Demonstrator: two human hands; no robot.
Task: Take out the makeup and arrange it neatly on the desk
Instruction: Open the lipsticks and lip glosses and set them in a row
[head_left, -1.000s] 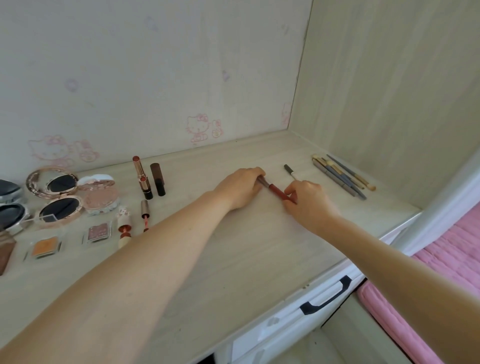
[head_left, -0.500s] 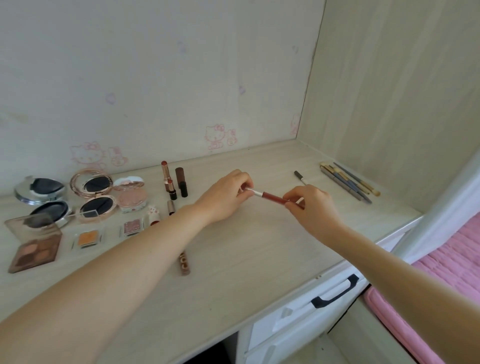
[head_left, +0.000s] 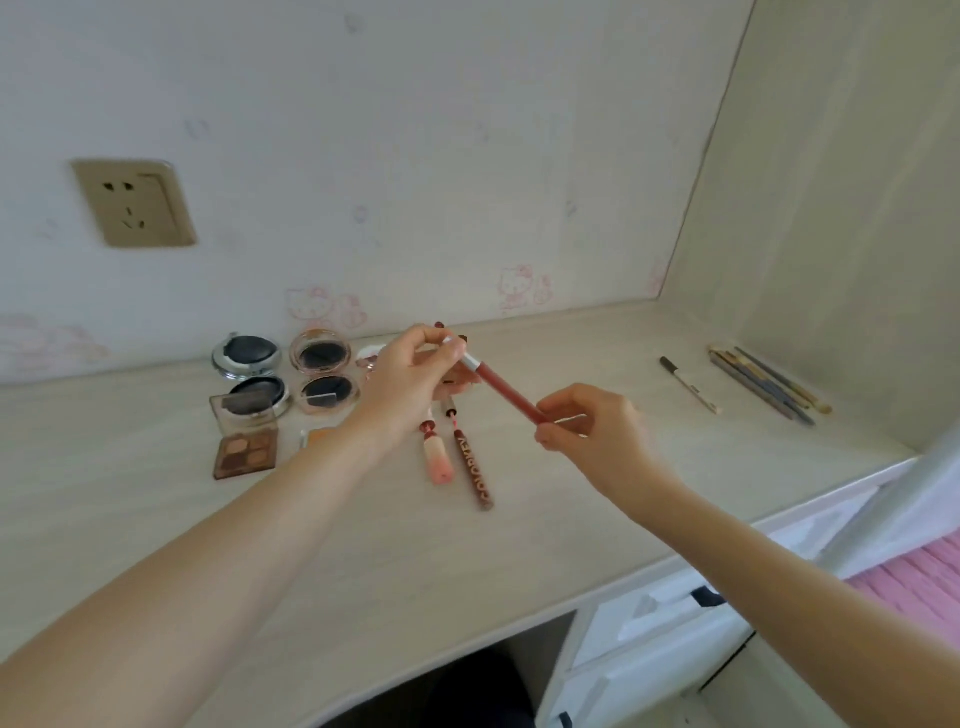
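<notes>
Head view
Held item: a slim red lip pencil with a silver band (head_left: 506, 389), lifted above the pale wood-grain desk (head_left: 545, 519), slanting down from left to right.
Left hand (head_left: 410, 379): fingertips pinch the pencil's silver-banded upper end.
Right hand (head_left: 592, 431): thumb and forefinger pinch the lower end.
Under the hands: a brown lettered lip-gloss tube (head_left: 474, 467) beside a pink tube (head_left: 436, 457), both lying uncapped.
Left group: round open compacts (head_left: 249, 356) and a brown eyeshadow palette (head_left: 244, 449).
Right side: a white-barrelled pen (head_left: 691, 385), then a bundle of grey and gold pencils (head_left: 769, 384) near the side panel.

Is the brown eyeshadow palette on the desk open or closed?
Open. The eyeshadow palette's clear lid stands raised behind it, and its four brown and tan pans are exposed, near the left end of the desk.
</notes>
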